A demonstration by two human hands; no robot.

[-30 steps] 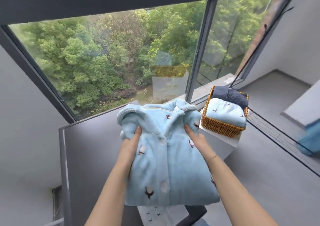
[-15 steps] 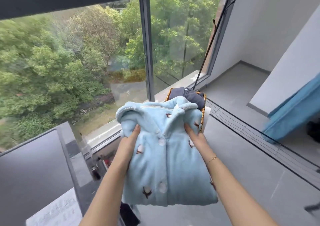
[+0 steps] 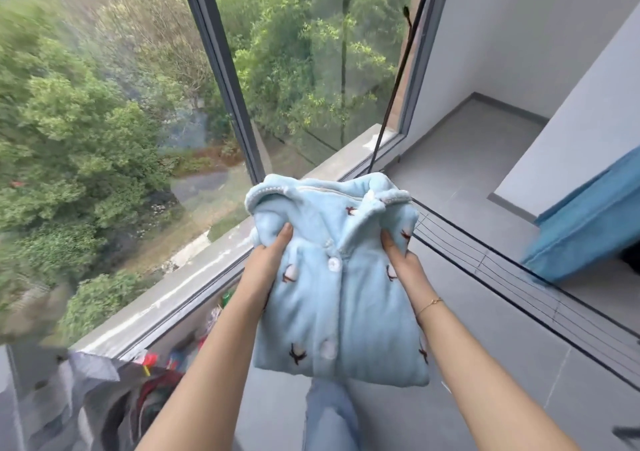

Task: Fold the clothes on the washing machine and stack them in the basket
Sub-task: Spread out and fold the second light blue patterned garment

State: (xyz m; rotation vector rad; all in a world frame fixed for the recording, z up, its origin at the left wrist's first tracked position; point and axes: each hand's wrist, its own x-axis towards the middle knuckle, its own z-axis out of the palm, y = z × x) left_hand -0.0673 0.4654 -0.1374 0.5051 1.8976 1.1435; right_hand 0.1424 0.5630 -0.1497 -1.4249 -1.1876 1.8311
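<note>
A folded light-blue fleece pajama top (image 3: pixel 346 298) with white buttons and small dark motifs hangs in the air in front of me, collar pointing away. My left hand (image 3: pixel 268 260) grips its left side, thumb on top and fingers underneath. On the other side my right hand (image 3: pixel 398 256) grips it the same way. The basket and the washing machine are out of view.
A large window (image 3: pixel 214 70) with a dark frame runs along the left and far side. Thin clothes-rack wires (image 3: pixel 519 277) stretch over the grey tiled floor on the right. A blue curtain (image 3: pixel 588 218) hangs at right. Crumpled clothes and colourful items (image 3: pixel 104 398) lie at the lower left.
The view has swung right. The washing machine top and the wicker basket have left the frame. Both hands keep the same grip on the folded top.
</note>
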